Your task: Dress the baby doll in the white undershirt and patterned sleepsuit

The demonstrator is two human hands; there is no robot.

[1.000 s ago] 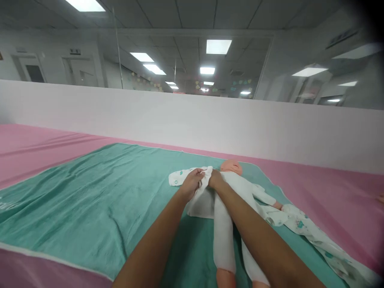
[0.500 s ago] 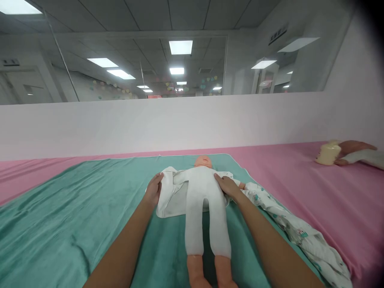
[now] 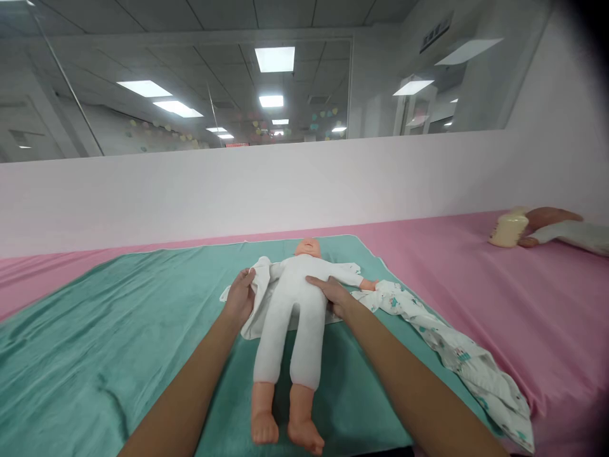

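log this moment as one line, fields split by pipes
left hand: gripping white garment | right hand: touching doll | doll: face up on green blanket | patterned cloth: by doll's outstretched arm

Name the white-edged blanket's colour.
The blanket is teal green, best seen in the head view.

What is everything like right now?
Baby doll with white cloth body: lying face up
White cloth garment: held, rumpled
Left hand: holding the garment
Right hand: on the doll's torso
Green fabric blanket: spread, wrinkled
Patterned white cloth: crumpled
Pink fabric sheet: wrinkled
Pale yellow rounded bottle: standing
White ceiling lights: lit
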